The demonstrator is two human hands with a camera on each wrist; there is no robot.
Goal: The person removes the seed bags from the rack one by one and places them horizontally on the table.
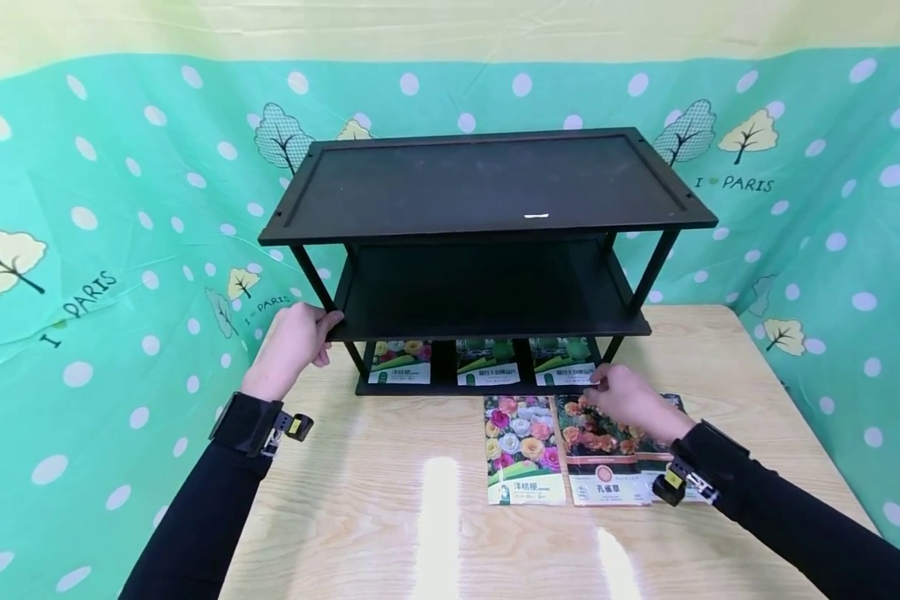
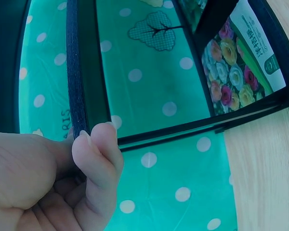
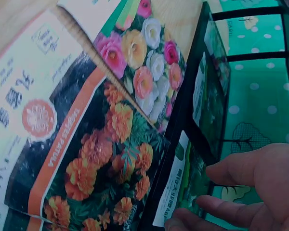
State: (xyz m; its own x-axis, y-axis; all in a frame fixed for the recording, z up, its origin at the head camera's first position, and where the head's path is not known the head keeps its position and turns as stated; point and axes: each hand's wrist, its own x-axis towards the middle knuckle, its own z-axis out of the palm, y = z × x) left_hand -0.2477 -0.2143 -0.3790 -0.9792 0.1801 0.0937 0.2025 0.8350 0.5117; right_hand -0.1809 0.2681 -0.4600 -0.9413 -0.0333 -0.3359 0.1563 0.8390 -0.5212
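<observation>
A black three-tier shelf rack (image 1: 487, 187) stands on the table. My left hand (image 1: 294, 343) grips the left front corner of its middle tier; in the left wrist view, curled fingers (image 2: 98, 154) hold that edge. My right hand (image 1: 630, 400) is at the right front corner of the bottom tier. In the right wrist view, its thumb (image 3: 241, 168) and fingers stand apart, with the fingertips at the green seed packet (image 3: 188, 180) there. The bottom tier also holds another green seed packet (image 1: 487, 362) and a rose-pictured seed packet (image 1: 400, 362). Their back parts are hidden by the middle tier.
On the table before the rack lie a rose-pictured packet (image 1: 525, 450), an orange marigold packet (image 1: 603, 454) and a third packet (image 1: 675, 404), partly covered by my right arm. A teal dotted cloth (image 1: 120, 333) hangs behind and at both sides.
</observation>
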